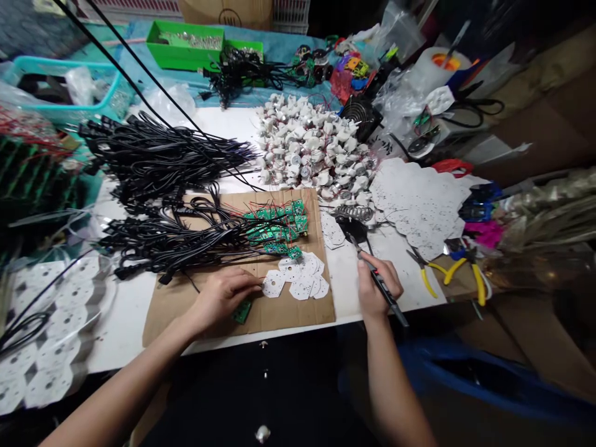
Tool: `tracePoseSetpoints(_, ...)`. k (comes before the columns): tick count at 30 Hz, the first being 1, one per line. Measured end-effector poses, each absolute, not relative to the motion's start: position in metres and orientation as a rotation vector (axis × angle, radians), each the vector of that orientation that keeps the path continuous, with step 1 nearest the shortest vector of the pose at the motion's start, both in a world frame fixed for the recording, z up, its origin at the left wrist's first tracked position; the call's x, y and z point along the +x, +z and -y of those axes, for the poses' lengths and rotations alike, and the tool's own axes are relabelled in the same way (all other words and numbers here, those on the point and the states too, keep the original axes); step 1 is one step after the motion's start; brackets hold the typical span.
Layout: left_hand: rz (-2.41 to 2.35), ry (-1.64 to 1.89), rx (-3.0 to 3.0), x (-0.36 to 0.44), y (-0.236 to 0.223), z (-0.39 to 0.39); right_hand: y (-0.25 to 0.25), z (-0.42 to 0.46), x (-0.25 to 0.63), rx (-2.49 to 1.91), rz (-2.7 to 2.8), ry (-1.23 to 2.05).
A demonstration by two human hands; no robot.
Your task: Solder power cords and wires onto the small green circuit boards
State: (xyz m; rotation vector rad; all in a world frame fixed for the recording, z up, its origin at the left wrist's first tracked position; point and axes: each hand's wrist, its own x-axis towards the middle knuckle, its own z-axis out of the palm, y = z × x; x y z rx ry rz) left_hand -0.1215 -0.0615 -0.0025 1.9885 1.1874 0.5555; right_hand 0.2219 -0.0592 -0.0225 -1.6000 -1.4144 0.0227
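My right hand [378, 287] grips a black soldering iron [384, 288], its tip pointing away from me at a black holder [352, 231] beside a metal coil [356, 213]. Over the cardboard, my left hand [228, 292] has its fingers pinched at the edge of a white hexagonal board [274, 283]. More white boards [305, 273] lie overlapped just to its right. Partly under the left hand is a green circuit board [241, 311]. Beyond the hand, several green circuit boards [274, 226] wired to black power cords [205, 233] lie on the cardboard sheet [298, 313].
A heap of white wired parts [311, 143] sits at the back, with a stack of white panels [419, 198] to its right. Yellow-handled pliers [465, 270] lie at the right edge. Green trays [184, 46], more cords [158, 149] and a turquoise basket [65, 108] stand farther back.
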Motion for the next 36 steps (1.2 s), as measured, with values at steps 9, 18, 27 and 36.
tracePoseSetpoints(9, -1.177, 0.553, 2.167, -0.121, -0.008, 0.066, -0.025, 0.055, 0.222, -1.568, 1.504, -0.002)
tracePoseSetpoints(18, -1.040, 0.472, 2.018, -0.108, -0.003, 0.073, -0.022, 0.055, 0.221, -1.590, 1.487, 0.000)
tracePoseSetpoints(27, -1.342, 0.520, 1.768, -0.102, 0.000, 0.063, -0.013, 0.060, 0.223, -1.542, 1.430, -0.059)
tracePoseSetpoints(36, -1.531, 0.261, 1.726, -0.086, 0.008, 0.047, -0.001, 0.114, 0.175, -1.377, 1.526, 0.315)
